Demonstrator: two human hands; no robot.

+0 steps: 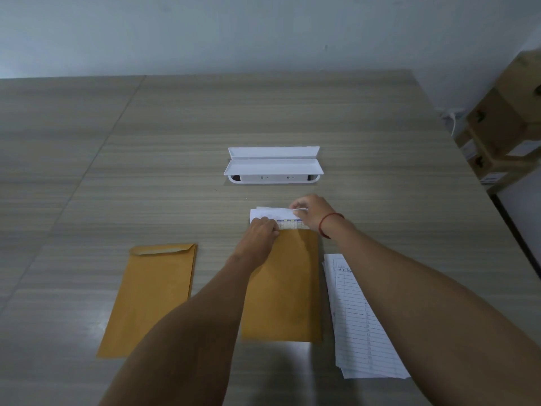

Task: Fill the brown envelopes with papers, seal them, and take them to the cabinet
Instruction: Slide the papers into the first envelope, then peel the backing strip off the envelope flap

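Head view: left grip (262, 230) curled on the envelope (282, 288) mouth, right grip (307, 210) pinching papers (289, 223) protruding from it, flat on the counter (175, 171). Second envelope (152, 297) lies left, stack (360, 317) right.

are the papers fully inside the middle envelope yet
No, only partly in: the papers stick out past the mouth of the middle envelope, where the right hand pinches them.

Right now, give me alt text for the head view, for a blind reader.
Papers stick out of a brown envelope on a table; the left hand holds its mouth, the right hand pinches them. A second envelope lies left, a paper stack right, a white case beyond.
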